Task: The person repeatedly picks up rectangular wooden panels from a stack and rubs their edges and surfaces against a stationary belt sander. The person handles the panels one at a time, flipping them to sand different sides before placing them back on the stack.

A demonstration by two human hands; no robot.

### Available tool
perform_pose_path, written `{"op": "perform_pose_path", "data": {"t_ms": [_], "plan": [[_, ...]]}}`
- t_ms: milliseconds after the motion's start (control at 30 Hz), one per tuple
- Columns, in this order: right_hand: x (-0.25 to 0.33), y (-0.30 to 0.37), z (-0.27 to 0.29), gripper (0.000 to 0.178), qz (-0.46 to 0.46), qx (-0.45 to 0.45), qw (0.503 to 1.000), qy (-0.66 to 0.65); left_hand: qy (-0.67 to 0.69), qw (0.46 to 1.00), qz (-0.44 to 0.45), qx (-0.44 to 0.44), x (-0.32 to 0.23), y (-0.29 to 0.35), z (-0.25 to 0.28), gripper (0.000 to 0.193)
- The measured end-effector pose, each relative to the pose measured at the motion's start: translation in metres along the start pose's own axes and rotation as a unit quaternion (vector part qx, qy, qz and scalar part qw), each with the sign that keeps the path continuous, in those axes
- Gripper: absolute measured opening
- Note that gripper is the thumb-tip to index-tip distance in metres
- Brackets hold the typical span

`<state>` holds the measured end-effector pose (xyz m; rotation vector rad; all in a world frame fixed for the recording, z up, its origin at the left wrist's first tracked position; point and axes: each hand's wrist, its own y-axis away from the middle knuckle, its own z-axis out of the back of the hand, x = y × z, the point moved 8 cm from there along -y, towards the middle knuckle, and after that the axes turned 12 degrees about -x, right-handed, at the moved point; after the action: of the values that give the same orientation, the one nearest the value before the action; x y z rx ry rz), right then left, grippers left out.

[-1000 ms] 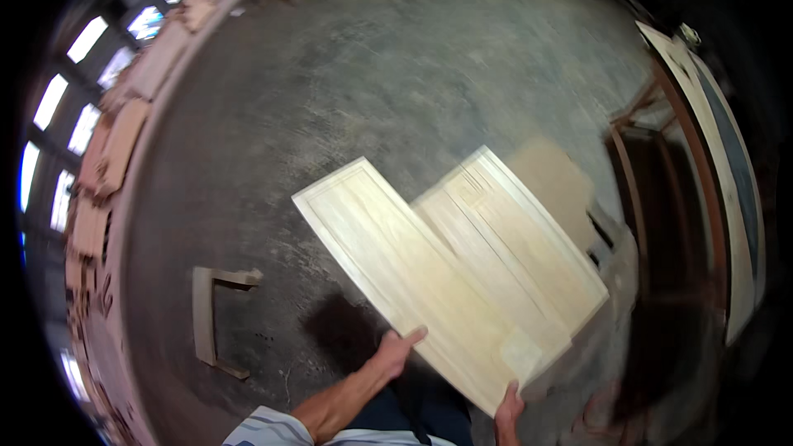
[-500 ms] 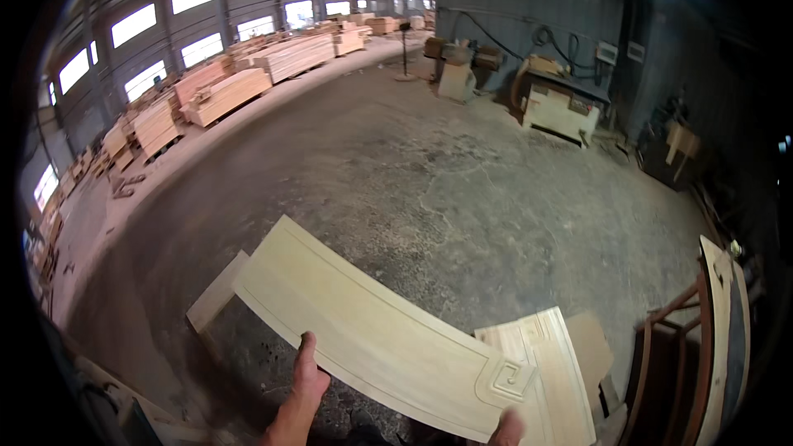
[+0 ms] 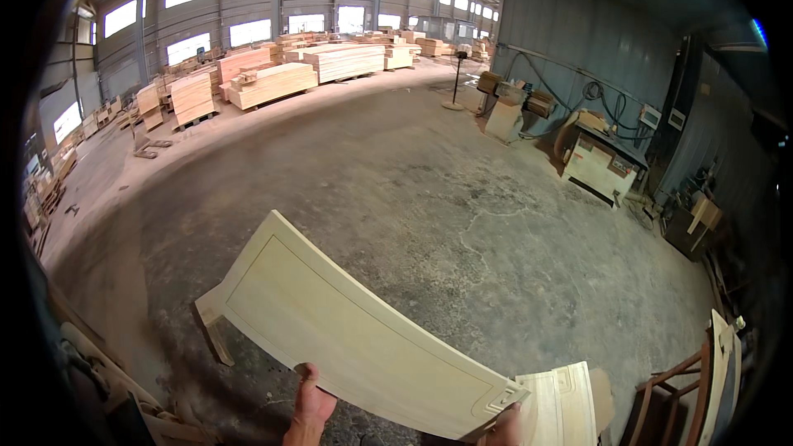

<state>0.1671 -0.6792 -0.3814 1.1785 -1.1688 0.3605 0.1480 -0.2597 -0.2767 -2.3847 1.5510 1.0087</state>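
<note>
A long pale wooden panel (image 3: 355, 330) with a grooved border and a carved corner at its right end spans the lower middle of the view. My left hand (image 3: 312, 403) grips its near edge, thumb on top and fingers hidden beneath. Around the right end of that near edge is my right hand (image 3: 502, 428), partly cut off by the picture's lower rim. Under the panel's left end shows a pale wooden support (image 3: 216, 337). Beside the right end lie more carved pale panels (image 3: 570, 400).
At the right stands a rack (image 3: 673, 388) with a board against it. Farther off are a machine (image 3: 603, 167), a thin stand (image 3: 454, 83) and a dark box (image 3: 694, 227). Stacked timber (image 3: 273, 87) lines the far left, with a pallet jack (image 3: 151, 144) nearby. Grey concrete floor (image 3: 396, 190) lies between.
The panel has tilted, its face turning more toward me, and its right end has shifted over the stacked panels' left side. My view has swung left, so the background sits farther right.
</note>
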Motion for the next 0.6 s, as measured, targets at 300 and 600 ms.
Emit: {"op": "perform_pose_path", "data": {"t_ms": [300, 600], "plan": [[-0.006, -0.040, -0.089, 0.058, -0.053, 0.061, 0.991, -0.109, -0.016, 0.999, -0.027, 0.007, -0.045, 0.001, 0.002, 0.076], [-0.055, -0.144, -0.191, 0.058, -0.124, 0.185, 0.974, -0.043, -0.020, 0.995, -0.062, -0.076, -0.056, 0.022, 0.018, 0.081]]}}
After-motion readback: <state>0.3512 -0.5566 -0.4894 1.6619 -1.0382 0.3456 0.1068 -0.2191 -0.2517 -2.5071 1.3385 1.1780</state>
